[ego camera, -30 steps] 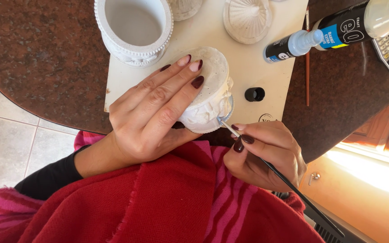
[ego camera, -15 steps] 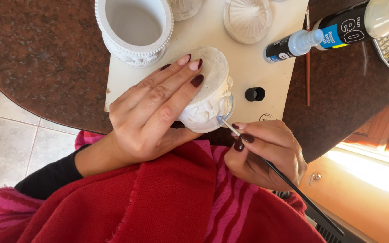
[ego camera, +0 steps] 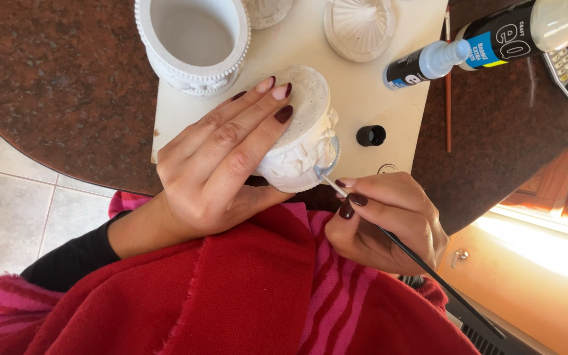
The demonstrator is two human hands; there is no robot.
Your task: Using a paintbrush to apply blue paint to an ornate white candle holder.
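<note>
Nearest the wearer, over a red and pink shawl (ego camera: 244, 296), the right hand (ego camera: 389, 223) pinches a thin black-handled brush (ego camera: 428, 266) between thumb and fingertips, its pale tip touching the lower edge of a small white plaster pot (ego camera: 304, 141). That pot lies tipped on its side at the near edge of the cream board (ego camera: 356, 85), partly overhanging it, with the left hand (ego camera: 221, 161) spread flat across its base and fingers draped over the top. It looks like unglazed cast plaster: rigid, dry and not slippery, probably fairly light, but brittle at the raised ornament along its rim, so the broad flat base and plain wall seem the safer places to hold. Just beyond the pot sits a black cap (ego camera: 371, 135); farther off stand a larger white beaded pot (ego camera: 192, 46), a ribbed white lid (ego camera: 359, 26) and a glue bottle (ego camera: 468, 46) lying on its side over the dark stone tabletop (ego camera: 54, 85).
</note>
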